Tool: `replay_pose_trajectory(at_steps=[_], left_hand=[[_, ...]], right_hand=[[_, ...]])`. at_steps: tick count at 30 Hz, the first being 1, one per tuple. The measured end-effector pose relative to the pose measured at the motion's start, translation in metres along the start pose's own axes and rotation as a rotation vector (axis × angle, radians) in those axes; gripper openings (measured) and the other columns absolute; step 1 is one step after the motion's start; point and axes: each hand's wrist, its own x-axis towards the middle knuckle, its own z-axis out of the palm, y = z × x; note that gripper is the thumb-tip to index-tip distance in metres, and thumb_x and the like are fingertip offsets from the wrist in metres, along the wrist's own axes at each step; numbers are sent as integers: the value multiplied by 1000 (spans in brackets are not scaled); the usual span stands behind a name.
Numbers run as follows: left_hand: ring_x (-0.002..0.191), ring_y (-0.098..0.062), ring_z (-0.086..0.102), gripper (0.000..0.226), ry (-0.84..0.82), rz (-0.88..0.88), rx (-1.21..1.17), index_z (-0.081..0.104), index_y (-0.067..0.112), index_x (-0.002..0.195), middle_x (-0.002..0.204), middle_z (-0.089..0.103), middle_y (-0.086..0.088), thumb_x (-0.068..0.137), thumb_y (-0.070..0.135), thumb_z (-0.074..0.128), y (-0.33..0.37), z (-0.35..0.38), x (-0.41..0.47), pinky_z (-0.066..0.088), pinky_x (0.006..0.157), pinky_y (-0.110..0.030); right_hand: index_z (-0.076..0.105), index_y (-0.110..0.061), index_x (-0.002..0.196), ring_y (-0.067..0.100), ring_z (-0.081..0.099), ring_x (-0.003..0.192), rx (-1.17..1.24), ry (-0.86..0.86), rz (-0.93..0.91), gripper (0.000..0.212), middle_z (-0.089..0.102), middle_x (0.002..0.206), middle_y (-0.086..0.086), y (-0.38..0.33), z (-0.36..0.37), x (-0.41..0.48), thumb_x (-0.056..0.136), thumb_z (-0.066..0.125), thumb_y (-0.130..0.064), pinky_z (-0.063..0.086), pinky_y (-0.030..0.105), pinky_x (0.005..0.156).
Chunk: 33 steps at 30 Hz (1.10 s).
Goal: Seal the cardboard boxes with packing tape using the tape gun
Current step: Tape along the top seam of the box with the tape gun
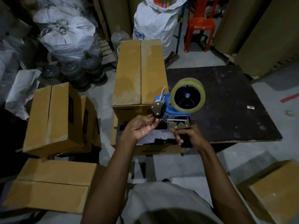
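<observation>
Tape gun: blue tape gun (171, 110), up in the air over the near left corner of the counter (226, 102), not touching any box. Roll of clear tape (187, 95) sits on top, roller end points left.
Right hand: right hand (189, 135) has the black handle, fingers (178, 138) curled tight round it.
Left hand: left hand (142, 126) is palm-up right at the black roller. Thumb and forefinger are pressed together at the tips and the other fingers (155, 121) are loosely curled. Honestly can't tell if a clear tape end is between them.
Taped box: tall box (139, 73) stands just behind the gun, by the counter's left edge. Flaps are closed, with shiny tape along the middle seam and over the near edge.
Box under the hands: low box (155, 149) right below both hands, with dark stuff showing in the top.
Left side: another box (53, 117) stands tilted with its flaps shut, the seam a dark line. Nearer me is a flat box pair (51, 183), lying side by side.
Bottom right: one more box (275, 188), blurry and partly cut off by the edge.
Background: white sack (155, 21) with blue lettering stands behind the taped box. Red plastic chair (200, 21) is to its right, grey sacks (64, 33) are piled far left, and there are dark jugs (90, 62) on the floor.
</observation>
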Motion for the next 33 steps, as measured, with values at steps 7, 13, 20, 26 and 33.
replay_pose_trajectory(at_steps=[7,13,20,26,33], left_hand=[[65,-26,75,28,135,16,692,61,-11,89,74,73,-21,98,-15,35,35,14,-15,63,61,-28],[56,-22,71,16,274,81,864,67,-9,101,73,73,-20,95,-12,53,74,31,-22,61,53,-26],[74,-23,70,14,376,340,1335,72,0,84,82,72,-15,92,-3,61,120,63,-11,57,59,-32],[79,-19,66,15,306,354,1578,71,5,83,85,71,-10,95,5,62,169,82,9,53,73,-37],[41,0,33,58,-136,332,1931,58,22,41,44,42,13,90,-8,64,236,119,47,29,46,-16]], right_hand=[[65,19,80,25,45,46,-94,12,-51,45,53,60,23,8,-3,5,68,82,-21,40,38,52],[60,21,76,30,52,47,-217,53,-169,48,54,58,35,9,-3,7,73,80,-22,47,40,57],[65,4,67,30,61,54,-331,79,-252,33,65,60,22,-20,31,6,88,77,-18,50,40,62],[66,-13,66,24,64,50,-530,165,-332,45,65,53,6,-40,65,16,87,68,-53,56,47,61],[46,-13,43,10,44,34,-620,373,-380,63,43,36,-4,-51,103,44,85,67,-54,43,36,49]])
